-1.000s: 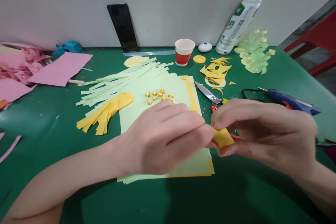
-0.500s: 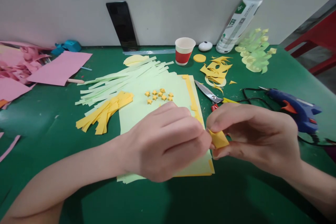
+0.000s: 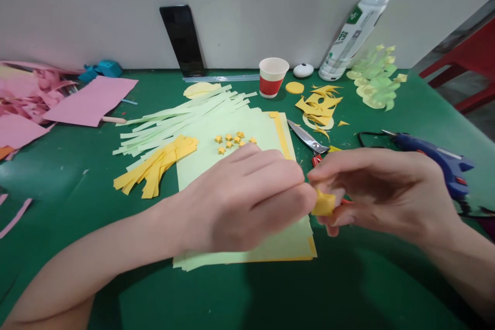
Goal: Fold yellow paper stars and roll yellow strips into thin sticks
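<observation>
A small folded yellow paper star (image 3: 324, 203) sits between my hands above the right edge of a stack of pale green paper (image 3: 201, 175). My left hand (image 3: 247, 203) is curled with its back to me, its fingertips hidden at the star's left side. From the right, my right hand (image 3: 390, 196) pinches the star with thumb and fingers. Beyond my left knuckles, several finished yellow paper stars (image 3: 229, 144) lie on the green sheet. Yellow paper strips (image 3: 158, 165) are fanned out to the left, with light green strips (image 3: 185, 111) behind them.
Scissors (image 3: 307, 138) lie partly behind my right hand, and a blue glue gun (image 3: 433, 152) is to its right. A paper cup (image 3: 273, 80), a leaning bottle (image 3: 358, 26) and a black phone (image 3: 183, 41) stand along the wall. Pink paper (image 3: 93, 100) lies left.
The yellow paper has gone from a flat-looking pentagon to a star with points and dented sides. My right fingers have shifted their grip around it, and my left hand has moved slightly right.
</observation>
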